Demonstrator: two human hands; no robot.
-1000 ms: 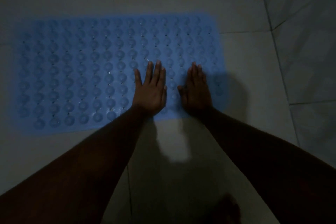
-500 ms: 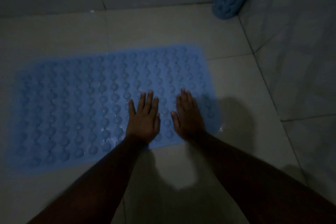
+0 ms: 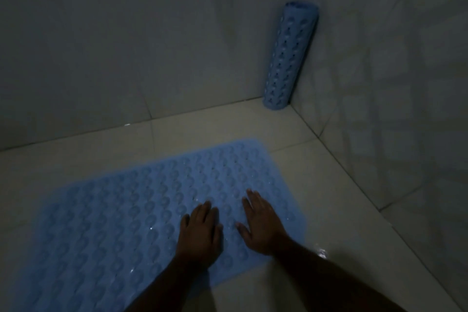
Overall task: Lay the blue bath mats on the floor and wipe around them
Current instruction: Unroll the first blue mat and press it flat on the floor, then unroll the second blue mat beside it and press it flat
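Head view, dim light: the flat blue bath mat (image 3: 131, 223) lies spread on the pale tiled floor (image 3: 342, 210), a soft rectangle with rounded corners, covered in rows of round bumps and small holes, with a few wet glints. Left hand (image 3: 200, 233) and right hand (image 3: 263, 228) rest palm-down on its near right part, fingers extended and flat, gripping nothing. Beyond, well apart, a rolled blue bath mat (image 3: 288, 56) stands upright in the corner, leaning against the tiled walls (image 3: 126, 45).

The mat (image 3: 121, 215) is light blue with rows of round bumps; the roll (image 3: 288, 58) matches it, dotted with holes; pale grey tiles (image 3: 329, 185).
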